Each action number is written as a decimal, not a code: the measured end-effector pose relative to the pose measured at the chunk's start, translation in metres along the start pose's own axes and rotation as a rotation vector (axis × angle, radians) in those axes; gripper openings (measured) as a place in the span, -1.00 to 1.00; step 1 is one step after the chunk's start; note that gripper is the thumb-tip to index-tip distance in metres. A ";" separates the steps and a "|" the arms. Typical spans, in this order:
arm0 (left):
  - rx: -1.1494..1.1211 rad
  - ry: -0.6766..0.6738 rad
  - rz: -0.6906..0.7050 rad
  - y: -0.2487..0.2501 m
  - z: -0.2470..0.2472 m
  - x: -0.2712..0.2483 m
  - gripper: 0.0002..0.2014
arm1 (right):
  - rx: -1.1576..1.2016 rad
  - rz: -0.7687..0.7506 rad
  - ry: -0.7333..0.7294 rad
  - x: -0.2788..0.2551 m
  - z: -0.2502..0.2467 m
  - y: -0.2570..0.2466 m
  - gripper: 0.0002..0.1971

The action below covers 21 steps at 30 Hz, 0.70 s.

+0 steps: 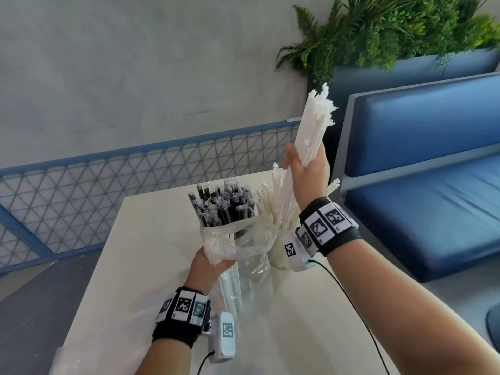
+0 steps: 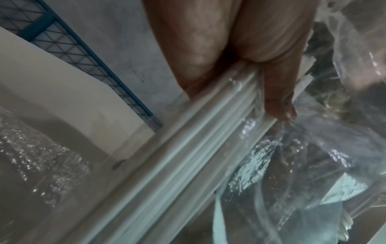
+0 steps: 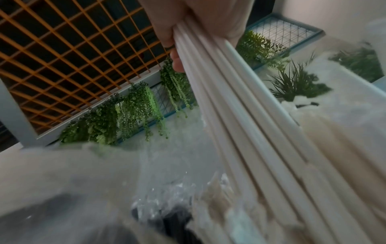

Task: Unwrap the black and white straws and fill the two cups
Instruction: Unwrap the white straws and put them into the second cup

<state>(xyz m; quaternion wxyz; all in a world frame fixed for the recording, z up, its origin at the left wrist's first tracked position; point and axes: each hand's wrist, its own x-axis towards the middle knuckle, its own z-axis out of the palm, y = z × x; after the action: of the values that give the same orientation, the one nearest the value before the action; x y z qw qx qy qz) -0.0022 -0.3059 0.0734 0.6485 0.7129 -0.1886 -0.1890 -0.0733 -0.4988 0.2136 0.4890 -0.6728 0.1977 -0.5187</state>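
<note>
My right hand (image 1: 305,169) grips a thick bundle of white straws (image 1: 311,131) and holds it up above the table, tilted right; the right wrist view shows the same white straws (image 3: 229,102) running out of my fist (image 3: 200,21). My left hand (image 1: 213,259) holds a clear plastic bag (image 1: 243,239) with more white straws inside; the left wrist view shows my fingers (image 2: 277,92) wrapped round the bagged straws (image 2: 188,148). Black wrapped straws (image 1: 221,207) stand upright behind the bag, and white straws (image 1: 270,204) stand beside them. The cups themselves are hidden.
The cream table (image 1: 151,266) carries everything; crinkled clear wrap (image 1: 67,366) lies at its near left corner. A blue bench (image 1: 422,171) stands close on the right, a planter with ferns (image 1: 392,31) behind it, and a blue mesh railing (image 1: 108,180) on the left.
</note>
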 end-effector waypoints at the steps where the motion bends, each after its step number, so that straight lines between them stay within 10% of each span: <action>1: -0.013 0.002 -0.007 0.000 0.001 0.000 -0.80 | 0.001 0.004 -0.025 -0.003 0.001 0.001 -0.69; 12: 0.013 -0.008 -0.010 -0.002 -0.003 0.002 -0.77 | 0.075 -0.068 0.000 -0.015 0.000 -0.009 -0.85; 21: 0.016 -0.018 0.006 -0.006 -0.003 0.004 -0.73 | 0.017 -0.003 0.086 0.001 -0.006 0.009 -0.59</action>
<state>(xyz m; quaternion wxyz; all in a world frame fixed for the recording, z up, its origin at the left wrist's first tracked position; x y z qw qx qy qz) 0.0025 -0.3051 0.0676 0.6417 0.7156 -0.1981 -0.1919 -0.0762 -0.5068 0.2060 0.4849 -0.6462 0.2131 -0.5495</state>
